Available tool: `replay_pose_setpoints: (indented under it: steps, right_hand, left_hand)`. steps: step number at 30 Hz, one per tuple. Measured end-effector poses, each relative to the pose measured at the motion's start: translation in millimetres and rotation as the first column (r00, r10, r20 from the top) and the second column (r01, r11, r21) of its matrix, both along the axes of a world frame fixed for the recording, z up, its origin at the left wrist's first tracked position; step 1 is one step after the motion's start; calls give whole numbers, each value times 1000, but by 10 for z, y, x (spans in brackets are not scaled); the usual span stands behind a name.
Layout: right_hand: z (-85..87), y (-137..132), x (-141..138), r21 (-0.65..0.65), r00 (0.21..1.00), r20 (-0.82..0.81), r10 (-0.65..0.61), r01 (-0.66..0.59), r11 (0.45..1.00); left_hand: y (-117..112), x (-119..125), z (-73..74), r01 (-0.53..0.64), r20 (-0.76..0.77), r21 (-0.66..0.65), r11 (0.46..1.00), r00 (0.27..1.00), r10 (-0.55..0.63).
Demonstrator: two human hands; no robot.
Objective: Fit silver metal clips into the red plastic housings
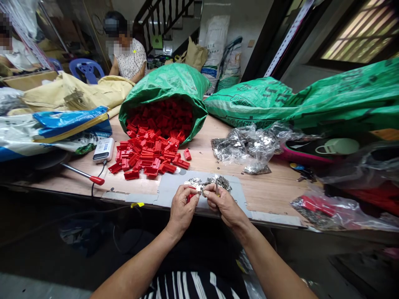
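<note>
My left hand [183, 207] is closed on a small red plastic part [190, 197], mostly covered by the fingers. Close beside it, my right hand [225, 204] is pinched shut, its fingertips nearly meeting the left ones. A thin dark stick-like thing with a yellowish bit pokes up from the right fingers; its kind cannot be made out. Both hands are over a grey mat [170, 187] at the table's front edge. Just beyond them are a pile of bright silvery metal pieces [195, 182] and a darker metal pile [222, 181].
Red plastic parts [146, 155] spill from a green sack [168, 79] on the table [199, 155]. Clear bags of metal pieces [249, 145] lie right of centre. A white power bank [103, 149] and a red-tipped lever [97, 180] are at left. Another person [129, 58] sits across.
</note>
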State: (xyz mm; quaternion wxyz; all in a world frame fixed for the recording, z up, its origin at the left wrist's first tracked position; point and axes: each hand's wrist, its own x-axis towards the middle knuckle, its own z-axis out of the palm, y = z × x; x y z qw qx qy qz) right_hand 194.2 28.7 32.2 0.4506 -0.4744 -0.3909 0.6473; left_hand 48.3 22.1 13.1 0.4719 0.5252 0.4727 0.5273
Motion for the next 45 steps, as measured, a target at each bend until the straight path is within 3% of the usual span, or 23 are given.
replay_pose_setpoints:
  steps: [4,6,8,10,12,14,16,20,25,28,34,38,45]
  right_hand:
    - [-38,36,58,104,993,114,-26,14,994]
    - [-52,37,105,193,961,273,-36,-18,981]
    - [-78,15,153,336,846,522,-111,-84,938]
    - [-126,-27,193,450,650,726,-225,-201,870]
    - [-189,-81,219,468,474,833,-287,-325,822]
    - [-246,-136,237,437,377,880,-288,-409,801]
    - [-274,-181,258,414,352,897,-268,-452,790]
    - [-214,-215,324,424,410,877,-251,-413,806]
    - [-50,-203,312,413,637,756,-151,-286,865]
    - [23,-210,226,423,729,682,-56,-330,844]
    - [72,-232,159,503,753,658,12,-451,737]
    - [71,-221,183,519,759,650,33,-475,711]
    - [105,-195,154,482,782,616,-94,-280,830]
  left_hand:
    - [-8,-10,16,15,3,-24,1000,1000,-14]
    - [-8,-14,18,19,0,-32,999,1000,-19]
    - [-2,-23,13,15,6,-36,999,1000,-15]
    - [7,-35,2,10,20,-46,999,1000,-9]
    - [17,-51,-10,10,35,-66,998,999,-8]
    - [22,-69,-14,19,46,-88,996,999,-15]
    - [19,-88,-6,31,50,-115,993,998,-25]
    - [-17,-112,38,52,58,-163,985,997,-43]
    - [-102,-92,80,141,48,-176,974,990,-135]
    - [-157,-73,98,224,76,-199,954,974,-213]
    - [-233,-101,126,351,216,-309,884,931,-294]
    - [-251,-138,115,419,344,-371,829,891,-296]
    - [-196,-294,170,401,595,-350,846,793,-130]
